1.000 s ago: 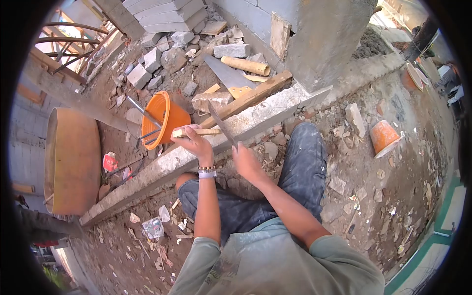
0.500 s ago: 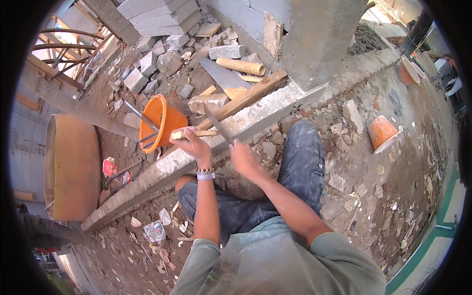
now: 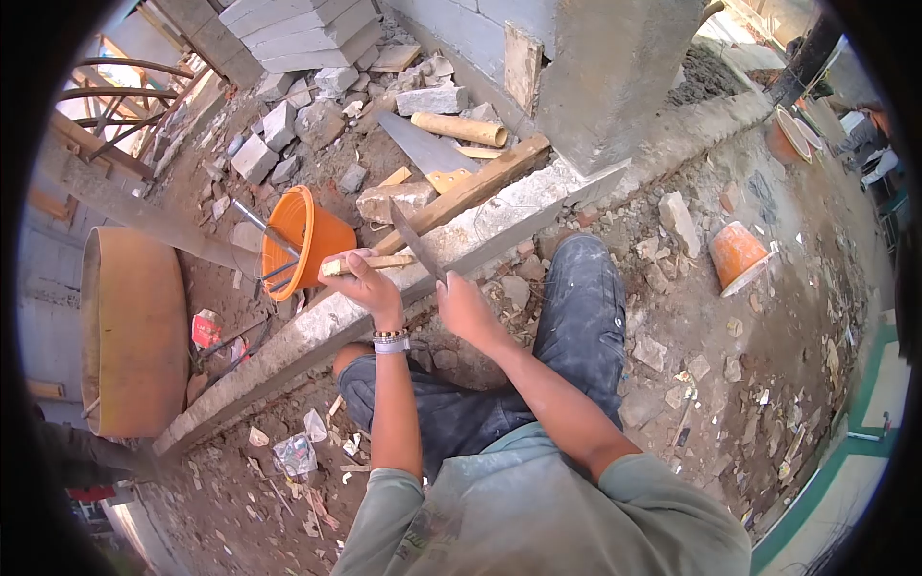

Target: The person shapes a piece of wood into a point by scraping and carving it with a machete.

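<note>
My left hand, with bracelets at the wrist, is closed around a short strip of wood. The strip lies roughly level, its cut end showing at the left of the hand. My right hand grips a large knife, its handle hidden in the fist. The broad dark blade slants up and to the left, crossing close by the strip's right end; whether they touch I cannot tell. Both hands are above the near side of a low concrete beam, between my bent knees.
An orange bucket holding tools stands beyond the beam. A handsaw, a timber length and a bamboo piece lie amid rubble. Another orange bucket lies at right; a curved tan container stands left. A person is far right.
The whole view has shifted slightly left. Both hands keep their grips on the wood strip and the knife, with little visible change between them.
</note>
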The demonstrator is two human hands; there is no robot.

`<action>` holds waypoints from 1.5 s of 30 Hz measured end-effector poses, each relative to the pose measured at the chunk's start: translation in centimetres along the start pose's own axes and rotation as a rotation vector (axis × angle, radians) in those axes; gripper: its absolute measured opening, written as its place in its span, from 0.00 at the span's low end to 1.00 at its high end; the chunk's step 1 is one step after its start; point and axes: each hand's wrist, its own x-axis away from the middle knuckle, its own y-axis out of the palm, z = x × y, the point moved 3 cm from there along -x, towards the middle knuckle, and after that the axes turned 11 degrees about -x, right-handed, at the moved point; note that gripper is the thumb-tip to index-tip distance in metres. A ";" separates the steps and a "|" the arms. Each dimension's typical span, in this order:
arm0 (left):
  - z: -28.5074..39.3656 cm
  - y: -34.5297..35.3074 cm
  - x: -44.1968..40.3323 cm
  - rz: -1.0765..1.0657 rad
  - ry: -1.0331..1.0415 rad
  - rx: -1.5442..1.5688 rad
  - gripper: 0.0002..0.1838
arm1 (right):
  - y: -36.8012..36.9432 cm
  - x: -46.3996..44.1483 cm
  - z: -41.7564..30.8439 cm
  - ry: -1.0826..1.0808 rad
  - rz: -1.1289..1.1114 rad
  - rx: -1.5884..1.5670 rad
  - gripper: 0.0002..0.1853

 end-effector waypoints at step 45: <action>-0.3 -2.9 -1.9 0.359 -0.377 0.446 0.12 | 1.1 0.1 6.7 0.110 -0.022 -0.351 0.21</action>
